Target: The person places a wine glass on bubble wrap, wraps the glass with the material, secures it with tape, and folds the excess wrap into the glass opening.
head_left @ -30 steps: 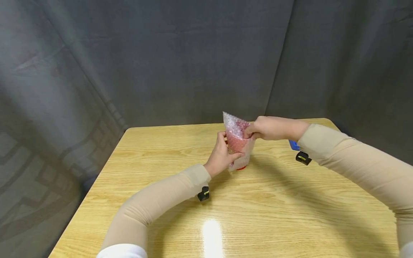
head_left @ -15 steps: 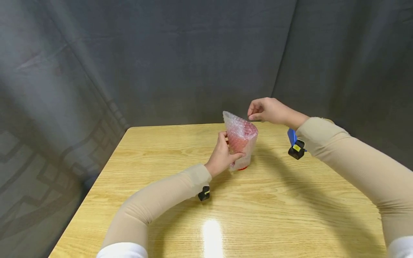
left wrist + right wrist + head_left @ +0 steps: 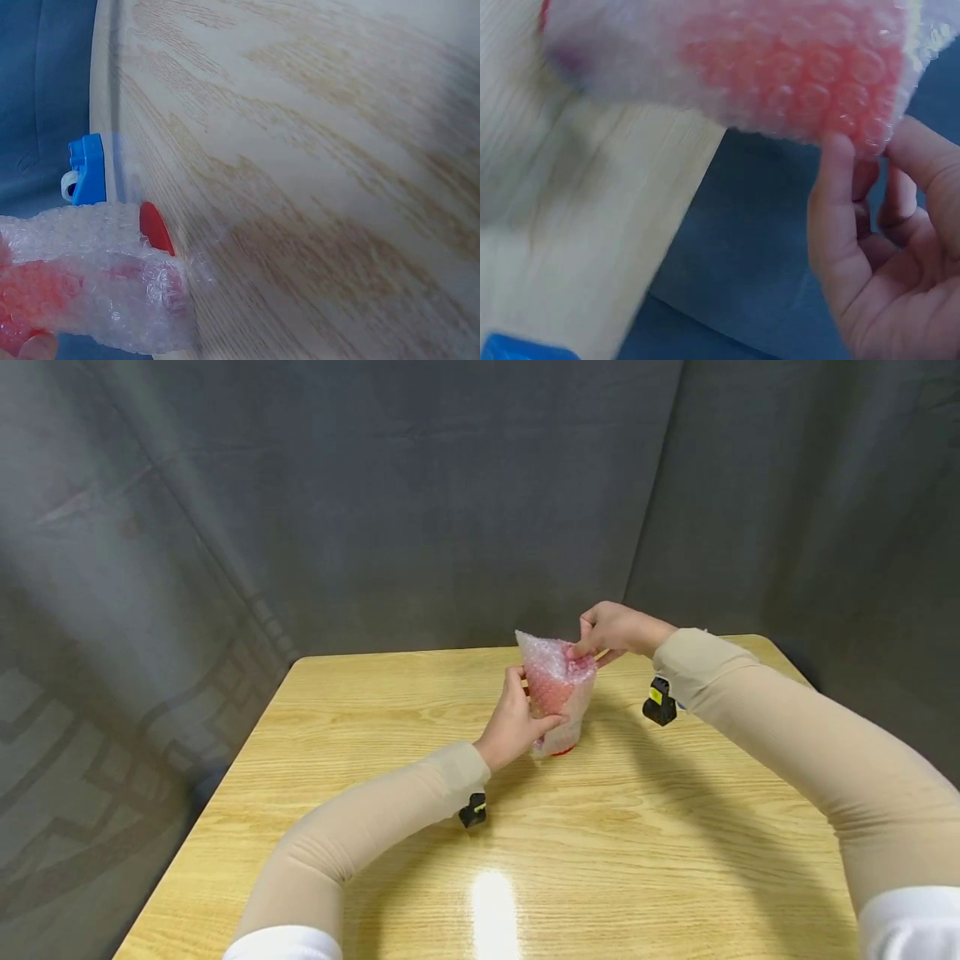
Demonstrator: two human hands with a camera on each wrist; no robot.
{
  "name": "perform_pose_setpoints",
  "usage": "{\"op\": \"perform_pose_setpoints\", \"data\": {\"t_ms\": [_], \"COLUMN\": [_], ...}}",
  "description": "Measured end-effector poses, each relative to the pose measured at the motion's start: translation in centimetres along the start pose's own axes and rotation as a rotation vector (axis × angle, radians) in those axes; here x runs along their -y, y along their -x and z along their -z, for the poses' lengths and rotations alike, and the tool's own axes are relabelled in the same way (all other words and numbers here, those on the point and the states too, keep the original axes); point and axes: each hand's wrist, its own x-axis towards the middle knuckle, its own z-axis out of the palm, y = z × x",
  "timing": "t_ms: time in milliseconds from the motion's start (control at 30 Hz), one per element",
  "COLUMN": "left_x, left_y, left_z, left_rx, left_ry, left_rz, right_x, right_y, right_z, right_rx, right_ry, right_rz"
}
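Clear bubble wrap [image 3: 576,706] surrounds a red object that stands upright on the table. The object's kind is hidden by the wrap; a red rim [image 3: 155,227] shows at its bottom in the left wrist view. My left hand [image 3: 512,724] grips the wrapped object from the left, thumb across its front. At the upper end, my right hand [image 3: 618,629] pinches the edge of the wrap between thumb and fingers, also seen in the right wrist view, where the fingers [image 3: 832,214] touch the wrap. A pointed corner of wrap sticks up at the top left.
A blue tape dispenser [image 3: 89,171] with a white roll stands near the table's edge; my right forearm mostly covers it in the head view. The wooden table [image 3: 360,727] ends at a dark grey curtain [image 3: 450,510] behind.
My right hand lifted out of the wrap's top, moved up and right, then came back down to its upper edge. The top of the wrap has folded inward slightly. The left hand stays still.
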Motion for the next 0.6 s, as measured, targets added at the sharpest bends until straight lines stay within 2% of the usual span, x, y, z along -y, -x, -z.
{"op": "perform_pose_setpoints", "data": {"t_ms": [200,333,433,533,600], "left_x": [-0.1,0.0,0.1,0.2,0.2], "left_y": [0.0,0.0,-0.1,-0.1,-0.1], "left_z": [0.1,0.0,0.0,0.1,0.1], "left_rx": [-0.003,-0.004,0.0,0.002,0.002], "left_ry": [0.0,0.0,0.004,0.006,0.004], "left_rz": [0.003,-0.001,-0.006,-0.011,-0.011], "right_x": [1.0,1.5,1.6,1.5,1.4], "right_y": [0.0,0.2,0.5,1.1,1.6], "right_z": [-0.9,-1.0,-0.2,0.9,1.5], "right_rx": [-0.092,-0.099,-0.027,0.071,0.145], "right_ry": [0.359,0.505,0.483,0.339,0.205], "right_rz": [0.12,0.182,0.225,0.211,0.156]}}
